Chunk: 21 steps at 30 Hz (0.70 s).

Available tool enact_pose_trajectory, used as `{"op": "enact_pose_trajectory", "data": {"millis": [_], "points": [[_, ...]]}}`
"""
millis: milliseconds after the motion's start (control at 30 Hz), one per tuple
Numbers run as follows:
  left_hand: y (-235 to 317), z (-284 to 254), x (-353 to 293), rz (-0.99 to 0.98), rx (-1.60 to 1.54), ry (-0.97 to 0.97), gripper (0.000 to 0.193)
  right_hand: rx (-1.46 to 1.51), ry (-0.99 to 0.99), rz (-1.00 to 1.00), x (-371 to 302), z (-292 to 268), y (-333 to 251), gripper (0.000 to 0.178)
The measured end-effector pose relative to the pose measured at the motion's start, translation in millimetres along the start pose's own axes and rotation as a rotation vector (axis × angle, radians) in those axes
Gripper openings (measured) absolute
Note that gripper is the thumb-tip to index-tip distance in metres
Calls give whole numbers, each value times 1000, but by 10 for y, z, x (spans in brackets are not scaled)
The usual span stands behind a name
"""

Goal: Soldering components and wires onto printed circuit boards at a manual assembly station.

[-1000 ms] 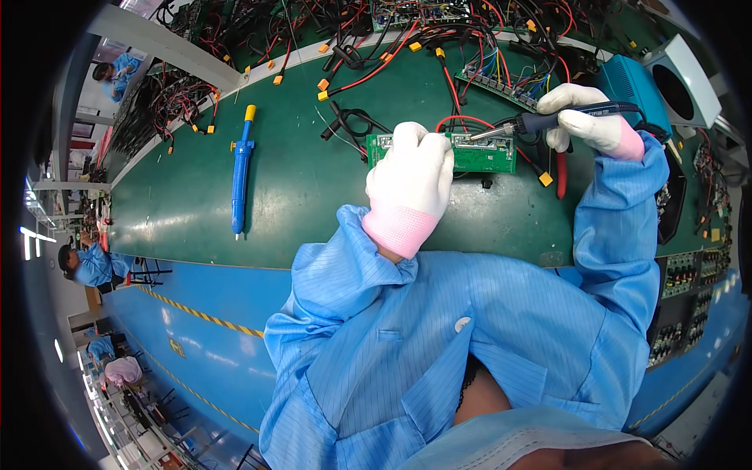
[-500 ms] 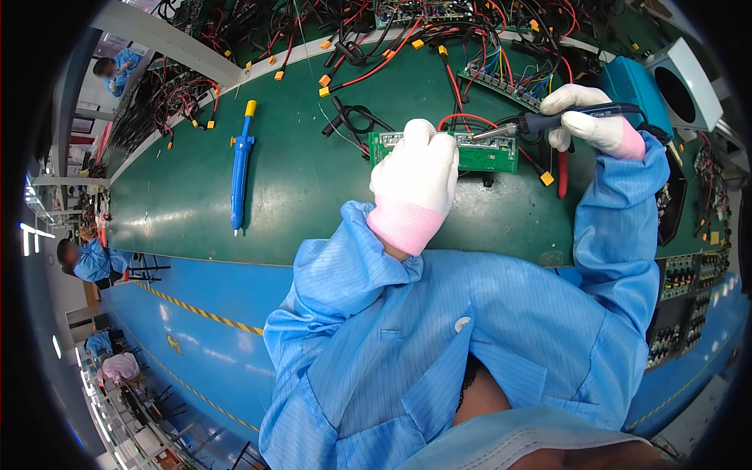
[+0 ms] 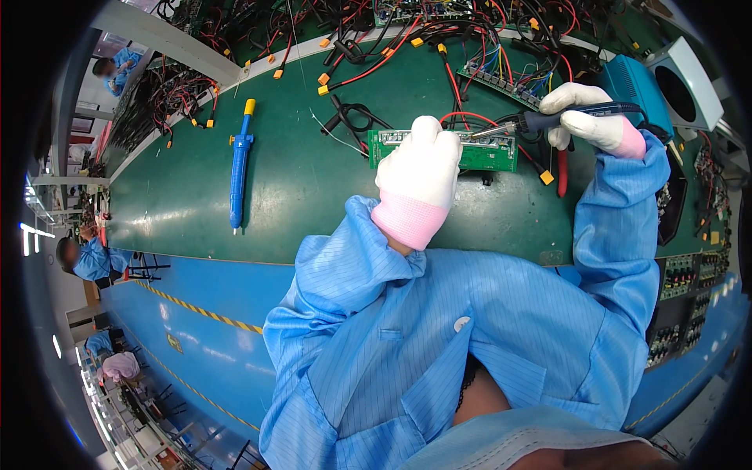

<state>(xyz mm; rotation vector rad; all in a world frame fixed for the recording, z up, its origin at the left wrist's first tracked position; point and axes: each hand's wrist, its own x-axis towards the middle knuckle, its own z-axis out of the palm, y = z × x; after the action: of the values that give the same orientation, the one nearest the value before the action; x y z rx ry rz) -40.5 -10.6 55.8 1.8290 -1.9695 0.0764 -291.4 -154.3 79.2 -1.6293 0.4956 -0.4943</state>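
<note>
My right hand (image 3: 583,121), in a white glove with a pink cuff, is closed around a soldering iron (image 3: 552,119). The iron's metal tip points left and meets the pale row of contacts on a long green circuit board (image 3: 489,159). Over the board's left half, my gloved left hand (image 3: 421,168) is closed with its knuckles up, hiding that part. Thin silvery solder wire (image 3: 337,139) leads from the upper left toward this hand; its end in the fingers is hidden. Red and black leads with a yellow connector (image 3: 547,178) lie around the board.
A blue desoldering pump (image 3: 240,176) lies on the green bench (image 3: 305,200) to the left. Wired boards and cables (image 3: 376,51) crowd the far side. At the right are a teal box-shaped unit (image 3: 636,88) and red-handled tool (image 3: 562,174). Other people sit far left.
My left hand has shifted slightly right and up over the board. The solder wire left of it has changed its curve. My right hand and the soldering iron look nearly unmoved.
</note>
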Motion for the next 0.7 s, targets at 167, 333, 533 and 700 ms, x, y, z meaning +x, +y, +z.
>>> {"op": "enact_pose_trajectory", "data": {"millis": [167, 333, 533, 700], "points": [[-175, -176, -90, 3, -18, 23, 35, -4, -18, -7, 3, -32, 9, 34], [-546, -362, -179, 90, 31, 22, 55, -14, -30, -30, 24, -19, -3, 34], [-752, -413, 31, 249, 100, -38, 58, 11, -58, -5, 42, -83, 37, 33], [-867, -464, 259, 341, 176, -76, 52, 51, -27, 2, 56, 2, 88, 33]]}}
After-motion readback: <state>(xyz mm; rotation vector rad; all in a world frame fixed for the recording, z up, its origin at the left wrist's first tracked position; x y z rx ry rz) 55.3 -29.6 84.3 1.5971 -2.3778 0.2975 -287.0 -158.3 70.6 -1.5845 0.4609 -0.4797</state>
